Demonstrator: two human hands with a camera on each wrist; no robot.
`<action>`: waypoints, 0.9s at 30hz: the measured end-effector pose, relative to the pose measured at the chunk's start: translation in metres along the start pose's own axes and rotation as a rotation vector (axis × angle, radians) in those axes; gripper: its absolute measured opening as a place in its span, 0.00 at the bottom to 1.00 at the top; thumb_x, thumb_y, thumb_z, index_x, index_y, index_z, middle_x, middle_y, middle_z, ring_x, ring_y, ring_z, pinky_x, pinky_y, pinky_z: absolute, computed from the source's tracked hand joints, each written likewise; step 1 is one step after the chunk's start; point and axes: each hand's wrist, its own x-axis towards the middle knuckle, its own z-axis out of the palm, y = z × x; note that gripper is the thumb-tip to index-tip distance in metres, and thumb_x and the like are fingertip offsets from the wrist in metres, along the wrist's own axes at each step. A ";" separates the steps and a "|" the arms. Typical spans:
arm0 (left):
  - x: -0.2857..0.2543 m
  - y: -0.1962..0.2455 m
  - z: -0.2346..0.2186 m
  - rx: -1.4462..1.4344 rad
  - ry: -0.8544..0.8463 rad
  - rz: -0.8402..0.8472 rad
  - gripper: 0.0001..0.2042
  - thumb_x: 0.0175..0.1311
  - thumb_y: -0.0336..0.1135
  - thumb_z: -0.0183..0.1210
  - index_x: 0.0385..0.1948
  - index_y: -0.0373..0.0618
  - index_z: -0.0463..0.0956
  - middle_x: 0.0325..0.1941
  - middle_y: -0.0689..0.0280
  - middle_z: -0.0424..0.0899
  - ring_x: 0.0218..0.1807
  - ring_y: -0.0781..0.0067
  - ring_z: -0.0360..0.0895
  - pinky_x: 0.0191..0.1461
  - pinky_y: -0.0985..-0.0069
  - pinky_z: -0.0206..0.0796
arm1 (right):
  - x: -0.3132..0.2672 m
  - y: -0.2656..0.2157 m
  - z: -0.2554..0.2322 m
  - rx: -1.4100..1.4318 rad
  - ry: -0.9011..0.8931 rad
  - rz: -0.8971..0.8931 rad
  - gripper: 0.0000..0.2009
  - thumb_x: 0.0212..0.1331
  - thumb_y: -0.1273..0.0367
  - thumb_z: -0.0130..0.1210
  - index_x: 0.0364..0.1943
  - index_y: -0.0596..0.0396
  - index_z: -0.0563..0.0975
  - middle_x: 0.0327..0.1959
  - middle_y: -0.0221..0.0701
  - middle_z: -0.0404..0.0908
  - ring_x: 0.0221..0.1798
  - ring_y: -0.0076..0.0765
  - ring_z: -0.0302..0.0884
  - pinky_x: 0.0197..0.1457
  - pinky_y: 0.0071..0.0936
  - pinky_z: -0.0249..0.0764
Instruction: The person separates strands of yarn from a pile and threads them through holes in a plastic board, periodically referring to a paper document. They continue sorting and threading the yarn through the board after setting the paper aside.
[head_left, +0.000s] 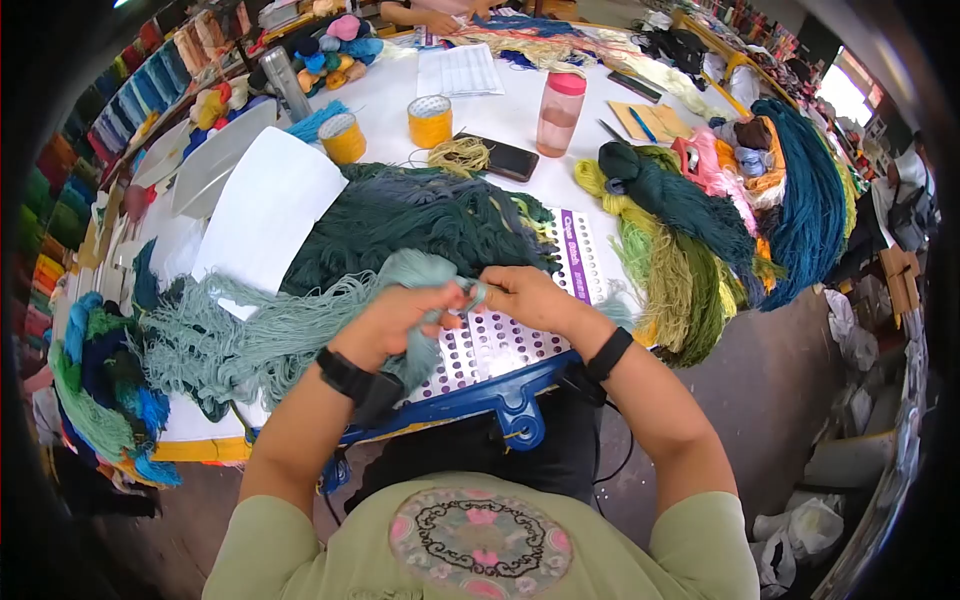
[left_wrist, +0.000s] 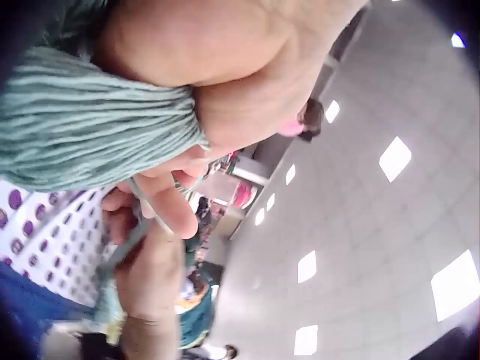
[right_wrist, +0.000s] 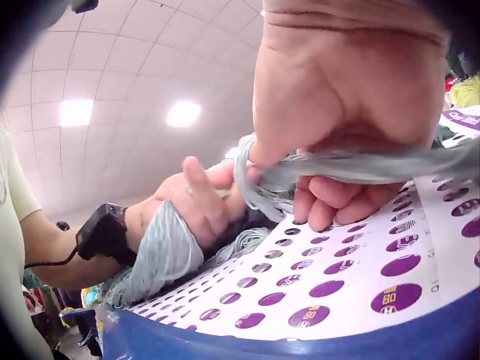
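Note:
Pale blue-green yarn [head_left: 250, 335] lies across the table's left front and runs up to both hands. My left hand [head_left: 415, 312] grips a thick bundle of it; in the left wrist view the strands [left_wrist: 90, 127] fan out beside the palm. Close against it, my right hand [head_left: 525, 297] pinches a thinner strand of the same yarn. In the right wrist view this strand [right_wrist: 360, 166] passes under the right palm, and a loop stands between the two hands. Beneath them is a white card [head_left: 480, 350] with rows of holes and purple dots, held at a blue-edged board [head_left: 480, 395].
Dark green yarn [head_left: 400, 220] is heaped behind the hands, with a white sheet [head_left: 270, 210] at its left. Farther back are a phone [head_left: 510, 160], tape rolls [head_left: 430, 122] and a bottle [head_left: 560, 115]. Green and blue skeins [head_left: 690, 210] hang over the right edge.

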 end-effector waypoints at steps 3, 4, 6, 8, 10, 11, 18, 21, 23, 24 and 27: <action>-0.045 0.020 -0.035 -0.242 -0.037 0.131 0.12 0.67 0.38 0.56 0.45 0.42 0.75 0.37 0.69 0.81 0.27 0.85 0.71 0.25 0.88 0.59 | -0.003 -0.007 -0.002 -0.041 0.026 0.045 0.26 0.66 0.49 0.45 0.29 0.61 0.78 0.30 0.44 0.78 0.35 0.53 0.75 0.40 0.39 0.70; -0.057 0.024 -0.055 -0.471 -0.211 0.180 0.10 0.67 0.36 0.55 0.44 0.41 0.74 0.35 0.69 0.80 0.26 0.86 0.70 0.23 0.89 0.58 | -0.002 0.001 0.002 -0.075 0.073 -0.030 0.28 0.67 0.48 0.43 0.27 0.62 0.78 0.29 0.44 0.77 0.36 0.52 0.75 0.40 0.40 0.69; -0.084 0.038 -0.094 -0.688 -0.303 0.378 0.08 0.68 0.34 0.53 0.43 0.41 0.73 0.32 0.70 0.77 0.24 0.87 0.66 0.21 0.90 0.55 | -0.002 0.006 0.002 -0.078 0.040 -0.046 0.28 0.67 0.48 0.42 0.28 0.62 0.79 0.29 0.44 0.76 0.36 0.52 0.74 0.40 0.40 0.69; -0.105 0.053 -0.110 -0.527 0.254 0.699 0.08 0.68 0.34 0.53 0.44 0.41 0.73 0.31 0.72 0.75 0.22 0.88 0.62 0.21 0.89 0.52 | -0.002 0.004 0.004 -0.138 0.026 -0.045 0.28 0.68 0.48 0.41 0.28 0.61 0.79 0.28 0.43 0.74 0.36 0.52 0.73 0.41 0.41 0.69; -0.112 0.059 -0.105 -0.316 0.930 0.969 0.11 0.69 0.37 0.53 0.47 0.42 0.74 0.30 0.74 0.73 0.21 0.88 0.59 0.23 0.87 0.51 | -0.003 -0.002 0.008 -0.139 0.043 -0.066 0.28 0.68 0.48 0.41 0.28 0.61 0.79 0.28 0.42 0.74 0.36 0.52 0.74 0.41 0.41 0.69; -0.110 0.053 -0.095 -0.316 0.934 0.974 0.11 0.69 0.37 0.53 0.47 0.42 0.74 0.30 0.74 0.73 0.21 0.88 0.59 0.23 0.87 0.51 | -0.002 -0.004 0.008 -0.150 0.071 -0.079 0.28 0.67 0.48 0.41 0.28 0.60 0.79 0.29 0.42 0.74 0.37 0.52 0.74 0.41 0.41 0.70; -0.012 -0.003 -0.004 0.222 0.285 0.636 0.21 0.65 0.57 0.52 0.43 0.48 0.76 0.35 0.74 0.77 0.32 0.85 0.68 0.38 0.84 0.60 | -0.007 -0.025 0.008 -0.264 0.120 -0.113 0.21 0.63 0.51 0.49 0.33 0.57 0.76 0.29 0.39 0.73 0.35 0.48 0.74 0.38 0.39 0.70; 0.002 0.010 0.002 0.951 0.061 -0.049 0.22 0.64 0.59 0.52 0.40 0.48 0.77 0.40 0.72 0.78 0.41 0.82 0.71 0.44 0.82 0.61 | -0.010 -0.026 0.007 -0.190 0.179 -0.101 0.13 0.58 0.60 0.58 0.32 0.57 0.75 0.28 0.37 0.72 0.30 0.43 0.74 0.33 0.35 0.69; 0.015 -0.015 -0.009 0.607 0.021 -0.081 0.24 0.63 0.61 0.53 0.38 0.46 0.78 0.43 0.67 0.79 0.45 0.79 0.72 0.44 0.77 0.62 | -0.011 -0.024 0.007 -0.181 0.147 -0.110 0.08 0.54 0.68 0.59 0.31 0.56 0.75 0.27 0.36 0.72 0.29 0.42 0.74 0.32 0.35 0.69; 0.028 -0.021 -0.020 0.547 -0.016 -0.083 0.28 0.61 0.62 0.54 0.43 0.43 0.77 0.48 0.63 0.79 0.51 0.74 0.73 0.51 0.75 0.64 | -0.009 -0.019 0.010 -0.216 0.170 -0.106 0.06 0.51 0.74 0.58 0.31 0.56 0.74 0.27 0.36 0.73 0.29 0.42 0.74 0.32 0.35 0.69; 0.013 -0.040 -0.039 1.075 0.393 0.477 0.29 0.62 0.63 0.50 0.46 0.43 0.78 0.50 0.55 0.79 0.54 0.58 0.73 0.60 0.66 0.61 | -0.007 -0.015 0.014 -0.219 0.182 -0.101 0.03 0.52 0.72 0.56 0.31 0.51 0.74 0.29 0.35 0.75 0.33 0.47 0.77 0.35 0.39 0.72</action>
